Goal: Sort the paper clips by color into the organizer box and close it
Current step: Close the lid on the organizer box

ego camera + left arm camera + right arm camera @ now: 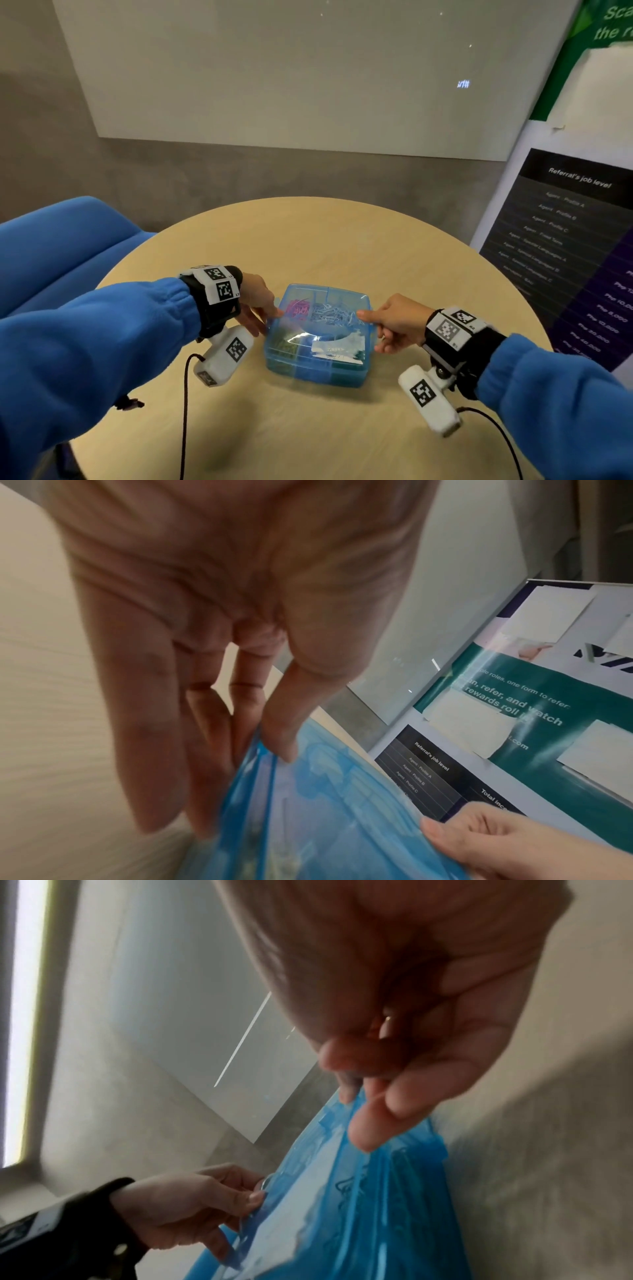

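organizer box sits between both hands; left hand and right hand pinch its lid edges.

A round table with a pale wood-grain top carries everything. A translucent blue plastic box sits directly on it, just past the centre toward 6 o'clock, its lid down. Through the lid, pink clips show at the box's 10 o'clock corner, pale clips at 12 o'clock, and green clips at 8 o'clock. Two thin black cables hang over the table's near part at 7 and 5 o'clock.
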`<state>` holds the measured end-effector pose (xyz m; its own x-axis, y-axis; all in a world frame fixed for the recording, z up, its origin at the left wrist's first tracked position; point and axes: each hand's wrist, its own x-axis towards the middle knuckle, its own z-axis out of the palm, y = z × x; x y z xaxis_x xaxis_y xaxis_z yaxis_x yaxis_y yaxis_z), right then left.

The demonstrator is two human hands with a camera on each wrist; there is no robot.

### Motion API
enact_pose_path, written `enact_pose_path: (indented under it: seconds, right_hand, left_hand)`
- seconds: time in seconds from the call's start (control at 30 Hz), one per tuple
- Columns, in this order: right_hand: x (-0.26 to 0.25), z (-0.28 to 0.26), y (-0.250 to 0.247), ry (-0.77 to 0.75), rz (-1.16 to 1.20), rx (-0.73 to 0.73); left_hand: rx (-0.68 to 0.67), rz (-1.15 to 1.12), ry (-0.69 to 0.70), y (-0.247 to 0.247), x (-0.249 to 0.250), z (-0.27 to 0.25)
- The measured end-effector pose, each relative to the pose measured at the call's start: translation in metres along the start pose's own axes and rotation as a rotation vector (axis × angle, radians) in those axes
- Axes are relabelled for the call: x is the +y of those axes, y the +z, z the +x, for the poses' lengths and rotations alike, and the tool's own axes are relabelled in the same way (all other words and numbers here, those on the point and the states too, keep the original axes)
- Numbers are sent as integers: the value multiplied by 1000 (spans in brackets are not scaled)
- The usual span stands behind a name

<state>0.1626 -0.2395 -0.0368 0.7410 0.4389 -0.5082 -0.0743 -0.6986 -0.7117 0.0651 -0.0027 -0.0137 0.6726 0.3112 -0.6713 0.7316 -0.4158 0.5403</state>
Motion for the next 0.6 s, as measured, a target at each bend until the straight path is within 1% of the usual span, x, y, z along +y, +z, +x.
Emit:
enact_pose_path:
  seconds: [0.1, 0.27, 0.33, 0.4, 0.5, 0.53, 0.6]
  right_hand:
    - [1, -2, 0, -12, 32, 15]
    - [-2, -2, 3, -24, 29, 62]
    - [-2, -2, 3, -25, 20, 75]
    - [-2, 0, 3, -20, 14, 83]
    - [-3, 2, 4, -9, 6, 99]
    - [-3, 2, 4, -9, 7, 104]
    - [-2, 3, 5, -11, 19, 107]
  left_hand:
    - [-9, 0, -11, -2, 5, -2]
    - [-21, 126, -43, -5, 7, 2]
    - [-21, 122, -55, -5, 8, 5]
    - [14, 132, -46, -1, 13, 5]
    - [94, 258, -10, 6, 20, 1]
    - [90, 275, 1, 6, 21, 2]
    - [44, 239, 6, 3, 20, 4]
